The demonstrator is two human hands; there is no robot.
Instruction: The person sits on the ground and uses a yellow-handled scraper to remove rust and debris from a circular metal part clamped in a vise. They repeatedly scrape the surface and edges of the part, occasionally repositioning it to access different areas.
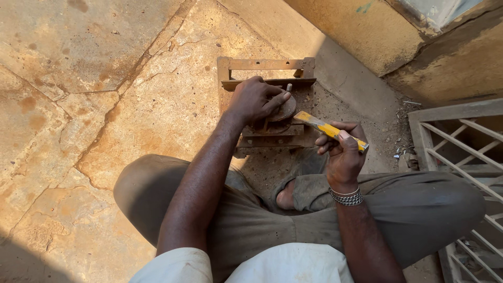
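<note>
Stone floor (pixel 94 105), cracked slabs, dusty, fills most of the view; I sit cross-legged on it, grey trousers (pixel 419 209), one bare foot (pixel 285 199) tucked in. Yellow wall (pixel 367 31) at top right, metal grille (pixel 461 152) lying on my right, apart from my work. In front of my knees sits the rusty metal frame (pixel 267 71), a boxy steel fixture flat on the floor, with a round disc (pixel 285 110) mounted near its middle and a short upright pin (pixel 288 87) just beyond it. Looks heavy and rigid to me, won't shift easily; rust gives grip, but edges are probably sharp, so best held by the flat bars or pressed down from above. My left hand (pixel 254 99) rests on top of it, fingers curled over the disc area, thumb across the disc's edge, pressing, not wrapped shut. My right hand (pixel 343 152) is clamped on a yellow-handled tool (pixel 327 129), likely a file or chisel, its tip close to the disc; can't tell if touching. Tool seems light, stiff, held mid-handle. Chain bracelet (pixel 347 197) on right wrist. Small debris (pixel 401 152) beside the grille.
</note>
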